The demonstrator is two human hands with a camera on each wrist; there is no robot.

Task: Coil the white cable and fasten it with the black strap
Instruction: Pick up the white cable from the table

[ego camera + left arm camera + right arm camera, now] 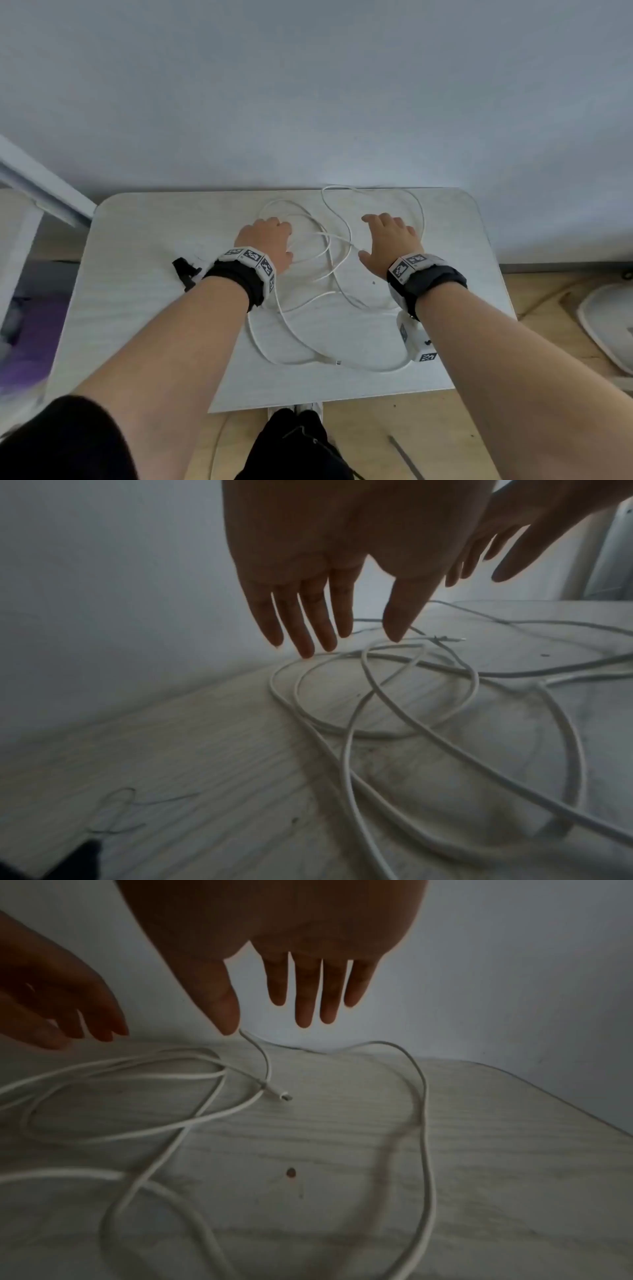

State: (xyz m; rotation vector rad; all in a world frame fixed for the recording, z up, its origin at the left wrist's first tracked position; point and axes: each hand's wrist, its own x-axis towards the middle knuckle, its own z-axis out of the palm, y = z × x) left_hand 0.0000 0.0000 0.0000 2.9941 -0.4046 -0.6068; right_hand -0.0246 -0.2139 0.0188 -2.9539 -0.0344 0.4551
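The white cable [349, 233] sprawls in loose, overlapping loops across the white table [137, 308]. One plug [338, 361] lies near the front edge, and another plug [286, 1096] lies below my right hand. My left hand [270, 240] hovers palm down over the left loops [346, 772] with fingers straight, holding nothing. My right hand [387, 236] is spread over the right loops [426, 1150]. Its thumb tip [229, 1026] sits beside a rising strand; I cannot tell whether it touches. The black strap [183, 270] lies left of my left wrist.
The table's back edge meets a pale wall [308, 102]. White furniture [34, 192] stands at the left and something purple [30, 342] lies on the floor below it. A white rounded object [606, 322] sits on the wooden floor at the right.
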